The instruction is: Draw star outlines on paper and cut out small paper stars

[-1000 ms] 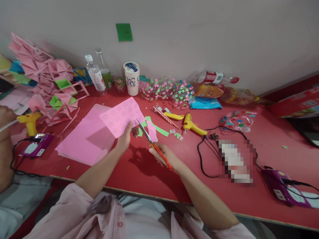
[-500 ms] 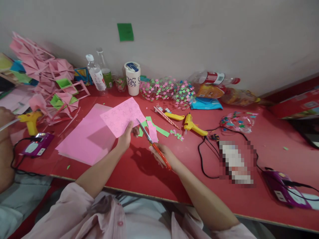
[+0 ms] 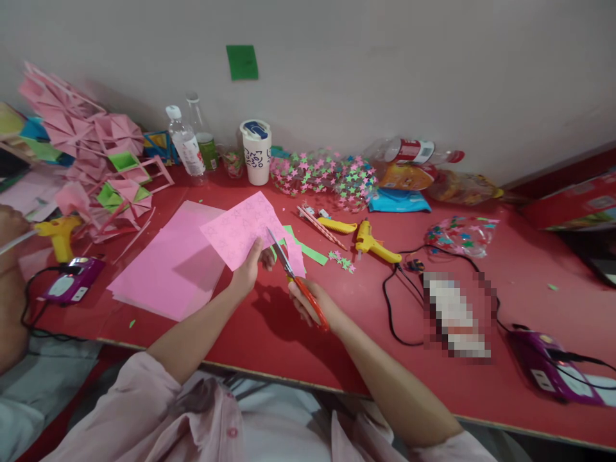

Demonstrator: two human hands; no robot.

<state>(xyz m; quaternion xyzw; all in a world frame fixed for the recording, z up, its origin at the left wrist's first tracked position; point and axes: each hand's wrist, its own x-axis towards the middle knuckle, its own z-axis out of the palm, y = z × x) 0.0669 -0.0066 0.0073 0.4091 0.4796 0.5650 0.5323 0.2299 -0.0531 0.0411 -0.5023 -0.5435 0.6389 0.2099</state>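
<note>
A pink sheet of paper (image 3: 240, 224) with star outlines drawn on it is pinched at its lower edge by my left hand (image 3: 250, 266). My right hand (image 3: 310, 298) is wrapped round the orange handles of a pair of scissors (image 3: 312, 301). The scissor blades point up and left and lie at the right part of the sheet. Pink and green paper scraps (image 3: 310, 251) lie on the table behind the blades. A stack of plain pink sheets (image 3: 168, 269) rests to the left of my left hand.
On the red table (image 3: 269, 346) are a yellow glue gun (image 3: 373, 242), a yellow cutter (image 3: 337, 225), striped straws (image 3: 320, 226) and small paper stars (image 3: 342, 260). A cup (image 3: 256, 154) and bottles (image 3: 185, 144) stand by the wall. A co-worker's arm (image 3: 12, 289) is at far left.
The pink sheet and my left hand have shifted slightly right and down. The scissors stay almost in place, their blades now further over the sheet's right part.
</note>
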